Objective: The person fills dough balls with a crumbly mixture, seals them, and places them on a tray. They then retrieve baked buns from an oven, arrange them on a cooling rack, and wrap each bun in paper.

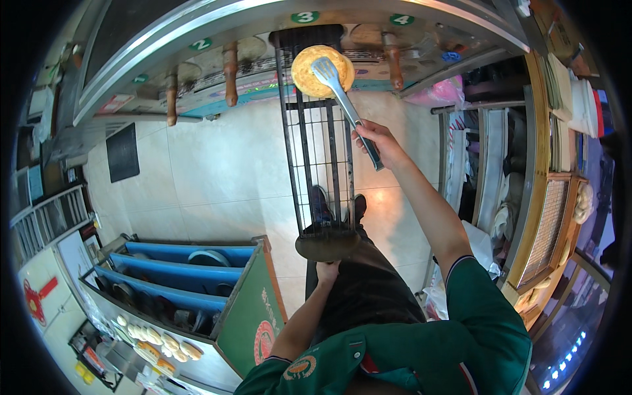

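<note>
A long black wire rack (289, 145) sticks out of an opening in the oven front, over the floor and toward me. At its near end is a round dark plate (327, 246). My left hand (327, 271) is closed just below that plate, and the grip itself is mostly hidden behind it. Metal tongs (345, 99) with a dark handle are held in my right hand (382, 141). Their slotted head lies over a round golden flatbread (305, 71) at the rack's far end. Whether the lower jaw is under the bread cannot be seen.
Wooden handles (231, 76) hang from other round oven doors. To the lower left stands a green-sided cabinet (253, 316) with blue dividers, with several pale buns (158, 339) beside it. Shelving (487, 164) and a wooden-framed rack (546, 230) line the right.
</note>
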Demonstrator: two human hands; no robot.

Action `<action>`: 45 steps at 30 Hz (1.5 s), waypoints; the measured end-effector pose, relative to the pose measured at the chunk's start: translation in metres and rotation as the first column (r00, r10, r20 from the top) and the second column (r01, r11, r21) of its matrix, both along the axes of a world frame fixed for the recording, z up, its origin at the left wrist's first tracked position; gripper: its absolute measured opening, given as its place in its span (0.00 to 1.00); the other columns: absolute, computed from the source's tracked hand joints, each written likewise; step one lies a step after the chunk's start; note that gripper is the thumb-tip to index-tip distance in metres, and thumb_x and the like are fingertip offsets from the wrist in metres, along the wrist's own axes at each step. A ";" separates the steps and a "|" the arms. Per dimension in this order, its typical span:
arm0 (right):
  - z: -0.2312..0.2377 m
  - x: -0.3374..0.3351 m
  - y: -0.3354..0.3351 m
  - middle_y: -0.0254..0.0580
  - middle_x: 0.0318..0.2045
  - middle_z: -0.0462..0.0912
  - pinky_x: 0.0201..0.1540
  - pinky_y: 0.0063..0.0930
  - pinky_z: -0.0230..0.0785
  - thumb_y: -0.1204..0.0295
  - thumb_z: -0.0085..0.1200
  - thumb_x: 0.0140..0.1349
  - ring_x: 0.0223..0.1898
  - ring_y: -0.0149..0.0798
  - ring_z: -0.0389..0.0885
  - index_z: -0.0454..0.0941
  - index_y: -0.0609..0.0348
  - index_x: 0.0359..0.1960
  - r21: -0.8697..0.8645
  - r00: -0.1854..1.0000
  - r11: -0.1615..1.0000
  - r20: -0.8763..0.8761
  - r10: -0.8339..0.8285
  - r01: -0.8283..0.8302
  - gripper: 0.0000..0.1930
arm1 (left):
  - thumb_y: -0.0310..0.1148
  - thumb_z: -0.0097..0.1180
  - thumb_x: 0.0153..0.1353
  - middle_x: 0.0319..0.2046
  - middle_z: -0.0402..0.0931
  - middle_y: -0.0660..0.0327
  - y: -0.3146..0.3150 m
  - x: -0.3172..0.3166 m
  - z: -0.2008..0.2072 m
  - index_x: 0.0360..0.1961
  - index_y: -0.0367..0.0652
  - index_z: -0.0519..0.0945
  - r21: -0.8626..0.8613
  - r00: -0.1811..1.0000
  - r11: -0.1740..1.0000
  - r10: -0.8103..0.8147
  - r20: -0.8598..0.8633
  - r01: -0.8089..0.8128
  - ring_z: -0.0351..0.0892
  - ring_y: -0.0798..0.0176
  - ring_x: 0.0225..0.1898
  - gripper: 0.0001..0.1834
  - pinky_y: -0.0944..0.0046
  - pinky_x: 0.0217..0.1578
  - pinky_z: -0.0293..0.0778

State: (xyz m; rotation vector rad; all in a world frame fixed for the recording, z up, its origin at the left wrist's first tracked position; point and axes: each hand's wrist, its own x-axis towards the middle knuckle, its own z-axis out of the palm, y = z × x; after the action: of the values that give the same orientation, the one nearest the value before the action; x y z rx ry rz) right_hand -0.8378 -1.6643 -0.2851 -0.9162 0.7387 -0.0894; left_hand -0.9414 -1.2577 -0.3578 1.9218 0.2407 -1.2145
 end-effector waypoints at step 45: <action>0.244 -0.874 0.266 0.34 0.18 0.78 0.20 0.25 0.66 0.61 0.63 0.58 0.17 0.29 0.75 0.81 0.63 0.28 -0.858 -0.581 0.038 -0.379 -0.720 0.512 0.15 | 0.63 0.56 0.58 0.17 0.70 0.62 -0.416 0.374 0.029 0.32 0.46 0.70 0.350 0.823 0.848 -0.499 0.273 0.398 0.64 0.67 0.11 0.28 0.66 0.09 0.60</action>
State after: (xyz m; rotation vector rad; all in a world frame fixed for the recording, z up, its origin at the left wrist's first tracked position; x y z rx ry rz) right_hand -1.7122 -1.3983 -0.0410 -0.1606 2.7019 -1.1144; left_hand -0.5670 -1.6741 -0.3289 2.5060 -0.2754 -1.1374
